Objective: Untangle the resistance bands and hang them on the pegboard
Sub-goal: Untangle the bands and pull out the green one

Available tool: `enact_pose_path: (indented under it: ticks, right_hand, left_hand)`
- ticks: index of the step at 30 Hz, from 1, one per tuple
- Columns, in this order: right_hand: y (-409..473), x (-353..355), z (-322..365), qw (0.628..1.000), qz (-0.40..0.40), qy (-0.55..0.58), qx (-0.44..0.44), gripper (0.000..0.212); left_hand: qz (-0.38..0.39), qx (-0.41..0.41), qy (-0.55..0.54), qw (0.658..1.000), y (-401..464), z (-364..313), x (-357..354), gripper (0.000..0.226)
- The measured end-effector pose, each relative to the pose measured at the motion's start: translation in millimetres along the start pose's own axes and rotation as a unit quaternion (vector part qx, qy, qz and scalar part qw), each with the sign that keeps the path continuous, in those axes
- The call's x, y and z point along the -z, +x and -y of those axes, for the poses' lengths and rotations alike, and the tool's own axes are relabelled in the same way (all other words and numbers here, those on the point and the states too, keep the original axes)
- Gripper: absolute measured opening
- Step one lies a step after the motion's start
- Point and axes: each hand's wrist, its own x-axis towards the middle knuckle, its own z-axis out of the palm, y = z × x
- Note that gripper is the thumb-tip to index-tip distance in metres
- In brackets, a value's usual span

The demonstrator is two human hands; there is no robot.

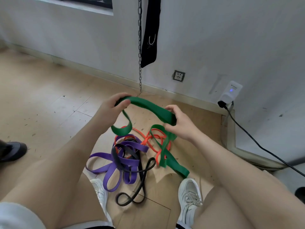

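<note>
Both hands, left (112, 109) and right (179, 123), grip the green band (148, 104) above the tangled bands (128, 154).

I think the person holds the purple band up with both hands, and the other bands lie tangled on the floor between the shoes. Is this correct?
Not quite: the band held up is the green band, not the purple one. The head view shows the left hand and right hand gripping it, while the purple band lies tangled with the others on the floor between the shoes.
</note>
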Motion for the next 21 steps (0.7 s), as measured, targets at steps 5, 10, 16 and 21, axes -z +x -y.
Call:
enact_pose_path:
  ticks: [5, 10, 16, 21]
  right_hand:
    - [3, 53, 28, 0.991, -0.055, -0.085, 0.082, 0.040]
    - [8, 76, 70, 0.985, -0.004, -0.107, 0.133, 0.046]
    - [16, 88, 107, 0.984, -0.076, -0.050, 0.150, 0.043]
    - [6, 99, 105, 0.981, -0.076, 0.127, 0.128, 0.030]
  left_hand:
    - [0.162, 0.039, 0.212, 0.963, 5, 13, -2, 0.040]
    - [0.280, 0.058, 0.043, 0.957, 19, -30, -5, 0.046]
    - [0.204, -0.137, 0.164, 0.955, 44, -110, -26, 0.046]
    - [0.156, -0.190, 0.206, 0.947, 44, -142, -28, 0.020]
